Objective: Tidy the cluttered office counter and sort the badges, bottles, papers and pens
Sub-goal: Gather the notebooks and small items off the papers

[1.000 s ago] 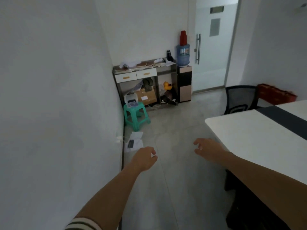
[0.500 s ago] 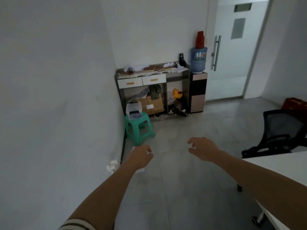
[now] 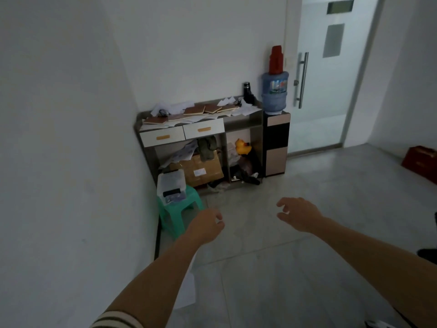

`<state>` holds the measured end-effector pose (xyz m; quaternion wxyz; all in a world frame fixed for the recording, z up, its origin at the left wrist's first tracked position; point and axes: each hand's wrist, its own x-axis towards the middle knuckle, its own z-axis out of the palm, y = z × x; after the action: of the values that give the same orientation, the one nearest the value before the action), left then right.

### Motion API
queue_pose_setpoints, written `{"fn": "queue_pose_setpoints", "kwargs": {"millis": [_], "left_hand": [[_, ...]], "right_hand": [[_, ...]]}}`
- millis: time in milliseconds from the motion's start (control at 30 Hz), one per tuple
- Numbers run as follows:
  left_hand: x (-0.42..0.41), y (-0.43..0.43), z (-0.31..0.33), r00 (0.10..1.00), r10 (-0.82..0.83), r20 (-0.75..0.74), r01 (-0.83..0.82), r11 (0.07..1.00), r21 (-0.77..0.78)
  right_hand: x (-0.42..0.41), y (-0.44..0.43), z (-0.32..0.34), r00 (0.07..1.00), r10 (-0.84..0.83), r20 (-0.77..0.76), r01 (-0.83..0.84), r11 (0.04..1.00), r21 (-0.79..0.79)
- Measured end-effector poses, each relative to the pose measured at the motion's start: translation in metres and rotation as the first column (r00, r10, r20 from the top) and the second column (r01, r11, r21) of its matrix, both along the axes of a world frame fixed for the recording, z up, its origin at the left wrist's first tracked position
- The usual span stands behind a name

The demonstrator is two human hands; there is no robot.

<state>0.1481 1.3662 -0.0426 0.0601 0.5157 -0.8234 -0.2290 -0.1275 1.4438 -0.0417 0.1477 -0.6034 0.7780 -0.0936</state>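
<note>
Two hands are hanging out in front of me over the grey floor (image 3: 307, 268), low in the middle of the frame, and both are holding nothing. My left hand (image 3: 205, 227) is showing its back, its fingers (image 3: 218, 216) curling loosely inward around empty air. My right hand (image 3: 299, 214) is sitting slightly higher and to the right, fingers spread and softly bent, with the thumb apart from the forefinger.

The surface (image 3: 140, 115) is standing well beyond both hands, in the corner at the upper middle of the frame. Loose white papers (image 3: 246, 110) are lying scattered across it, with several brown boards (image 3: 204, 109) on top of them. A dark bottle (image 3: 247, 92) is standing upright at its back right end. I cannot tell whether any pens or badges are lying among the papers.

Just right of the surface, a blue jug (image 3: 274, 91) with a red flask (image 3: 275, 60) on top is sitting on a narrow cabinet (image 3: 275, 147). Below the two drawers (image 3: 182, 134), a box (image 3: 201, 170) and a yellow duck (image 3: 242, 146) are sitting among clutter. A clear bin (image 3: 171, 185) is resting on a green stool (image 3: 179, 209), just left of my left hand in the frame. A glass door (image 3: 331, 79) is filling the upper right.
</note>
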Motion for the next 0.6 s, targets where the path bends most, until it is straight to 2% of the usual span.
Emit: {"fn": "queue_pose_setpoints", "kwargs": {"millis": [133,300,433,600], "left_hand": [[-0.041,-0.105,-0.009,0.999,0.038,-0.006,-0.038,0.999,0.017],[-0.075,-0.214,0.001,0.989,0.141,-0.037,-0.140,0.990,0.030],[-0.085,-0.303,0.001,0.982,0.190,-0.021,-0.189,0.981,0.043],[-0.086,-0.401,-0.009,0.969,0.247,-0.018,-0.246,0.968,0.053]], "right_hand": [[-0.042,-0.119,-0.015,0.999,0.038,-0.005,-0.038,0.999,0.005],[-0.080,-0.259,0.000,0.995,0.096,-0.025,-0.095,0.995,0.024],[-0.087,-0.376,0.009,0.989,0.148,-0.008,-0.147,0.989,0.034],[-0.085,-0.474,-0.005,0.974,0.225,-0.010,-0.225,0.974,0.019]]}}
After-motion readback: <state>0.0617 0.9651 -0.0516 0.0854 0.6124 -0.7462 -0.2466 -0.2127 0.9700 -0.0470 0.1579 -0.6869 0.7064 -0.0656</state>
